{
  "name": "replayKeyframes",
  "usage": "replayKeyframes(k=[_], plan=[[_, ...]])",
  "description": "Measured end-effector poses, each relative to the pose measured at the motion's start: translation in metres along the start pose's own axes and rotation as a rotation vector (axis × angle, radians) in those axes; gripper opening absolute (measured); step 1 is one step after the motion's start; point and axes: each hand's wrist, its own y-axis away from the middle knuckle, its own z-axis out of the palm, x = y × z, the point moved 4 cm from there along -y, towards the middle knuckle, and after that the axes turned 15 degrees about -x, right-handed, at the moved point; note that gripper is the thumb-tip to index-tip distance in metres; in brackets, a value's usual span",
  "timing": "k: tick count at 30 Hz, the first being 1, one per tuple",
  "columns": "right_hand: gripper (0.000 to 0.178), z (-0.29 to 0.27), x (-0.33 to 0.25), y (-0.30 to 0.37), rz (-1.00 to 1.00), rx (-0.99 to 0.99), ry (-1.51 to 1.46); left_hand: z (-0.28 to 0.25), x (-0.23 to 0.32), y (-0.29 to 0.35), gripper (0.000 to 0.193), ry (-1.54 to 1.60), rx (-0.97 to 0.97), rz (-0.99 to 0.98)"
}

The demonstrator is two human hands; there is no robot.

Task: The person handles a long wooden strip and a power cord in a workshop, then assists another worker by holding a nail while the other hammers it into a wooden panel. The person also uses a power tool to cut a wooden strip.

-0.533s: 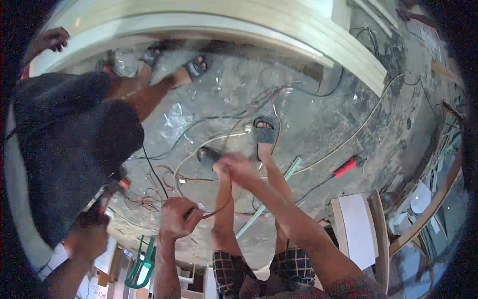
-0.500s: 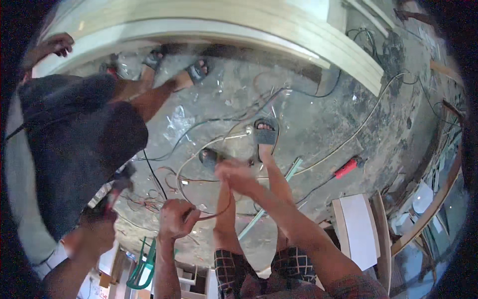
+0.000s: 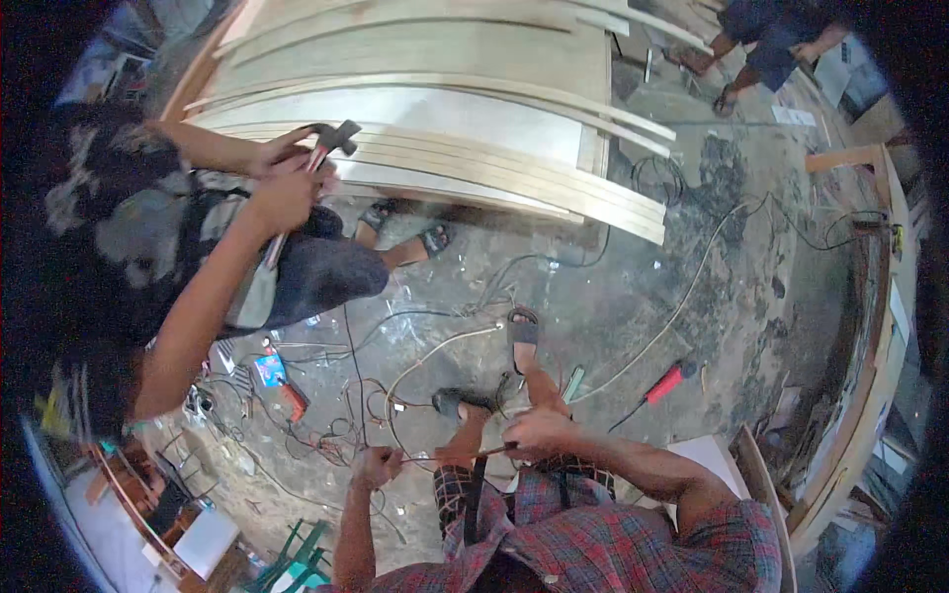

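My left hand is closed low in front of me, fingers wrapped round one end of a thin reddish-brown strand. That strand, a cable or cord by its look, runs nearly level across my lap. At its other end my right hand is closed on it, close above my right knee. Exactly how the right fingers grip it is hard to make out. On my left a co-worker holds a claw hammer with both hands, its head raised beside the workbench.
Pale wooden strips lie on a large bench ahead, ends jutting right. Cables trail over the concrete floor, with a red-handled tool at right. Green plastic chair stands lower left. A wooden frame leans at right; another person stands far right.
My view has lifted, showing more of the bench. My right hand has moved right and nearer my body, drawing the strand level. The co-worker's hammer is now raised in both hands.
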Motion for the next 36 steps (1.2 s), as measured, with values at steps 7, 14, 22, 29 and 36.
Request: replayKeyframes(k=[7,14,22,29,36], plan=[[0.023,0.004,-0.051,0.024,0.213,0.307,0.057,0.060,-0.012,0.057,0.051,0.111,0.122,0.165],[0.021,0.062,-0.157,-0.031,0.205,0.416,0.019,0.116,-0.105,0.134,0.052,0.429,0.291,0.245],[0.019,0.133,-0.237,-0.085,0.075,0.406,0.064,0.228,-0.200,0.210,0.044,0.758,0.438,0.204],[0.020,0.125,-0.244,-0.089,0.120,0.514,-0.002,0.221,-0.201,0.225,0.060,1.274,0.558,0.406],[0.047,0.074,-0.287,-0.103,-0.067,0.491,0.135,0.114,-0.122,0.230,0.060,1.181,0.480,0.419]])
